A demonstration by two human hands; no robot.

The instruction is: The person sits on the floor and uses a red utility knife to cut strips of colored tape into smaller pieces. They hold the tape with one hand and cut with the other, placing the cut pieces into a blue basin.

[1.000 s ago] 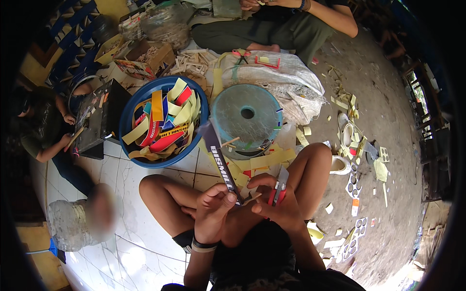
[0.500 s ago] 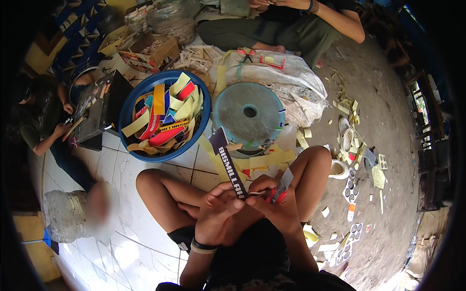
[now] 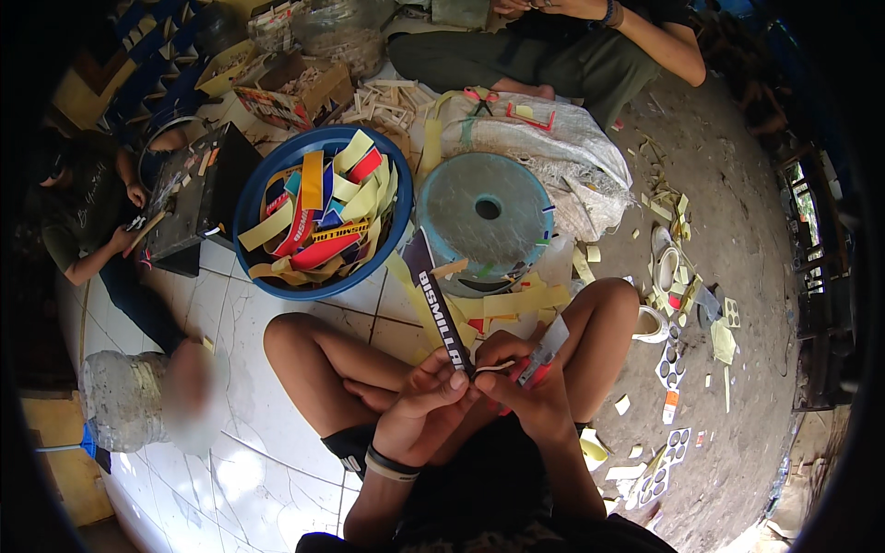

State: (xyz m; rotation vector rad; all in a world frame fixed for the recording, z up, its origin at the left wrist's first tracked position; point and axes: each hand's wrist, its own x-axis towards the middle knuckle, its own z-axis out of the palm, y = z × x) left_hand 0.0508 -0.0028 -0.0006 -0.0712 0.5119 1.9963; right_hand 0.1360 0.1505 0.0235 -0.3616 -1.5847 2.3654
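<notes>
Between the thumb and fingers of my left hand (image 3: 427, 391) is a dark sticker strip (image 3: 440, 309) with white lettering, slanting up and away. Its lower end meets the fingertips of my right hand (image 3: 522, 380), which pinch there. From that pinch a thin pale curled sliver (image 3: 499, 367) sticks out. Also tucked in my right hand is a red-handled tool (image 3: 544, 352) with a flat grey blade-like part; its exact kind is unclear. Beyond the strip lies a yellowish strip (image 3: 410, 288), partly hidden behind it.
A blue basin (image 3: 241, 249) full of coloured strips stands ahead on the left. Beside it is a round teal-rimmed drum (image 3: 479, 180) with a central hole. Red-handled scissors (image 3: 480, 95) lie on a white sack (image 3: 590, 152). Scraps and sandals (image 3: 651, 324) lie right. Two people sit nearby.
The view has shifted slightly, moving the surroundings right. My hands have closed in on the strip's lower end, covering more of it. The pale sliver shows longer and more curled.
</notes>
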